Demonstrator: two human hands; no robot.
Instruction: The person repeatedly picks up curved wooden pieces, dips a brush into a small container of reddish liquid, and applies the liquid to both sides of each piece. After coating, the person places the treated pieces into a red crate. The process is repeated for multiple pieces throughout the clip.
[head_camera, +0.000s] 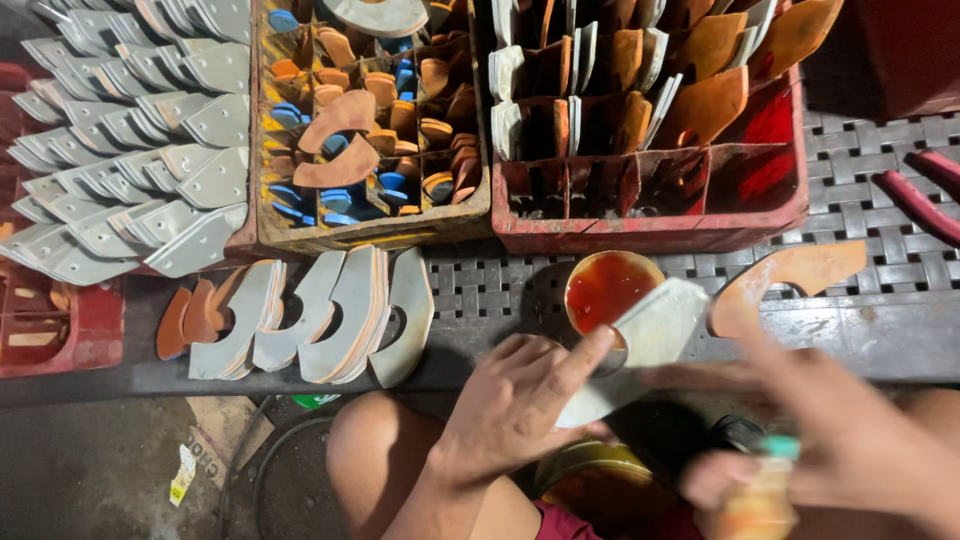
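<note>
My left hand (520, 405) grips a flat grey curved sheet piece (645, 345), tilted up toward a round can of orange-red glue (605, 290). My right hand (830, 440) is blurred at the lower right and holds a small brush handle with a teal and yellowish end (765, 490). An orange curved piece (790, 280) lies on the mat just right of the can. My bare knee (385, 450) shows below the left hand.
A row of grey and orange curved pieces (310, 315) leans on the woven mat at the left. A yellow crate (370, 120) and a red crate (650, 120) hold more pieces. Grey pieces (140, 130) are stacked far left. Red-handled pliers (925, 195) lie at right.
</note>
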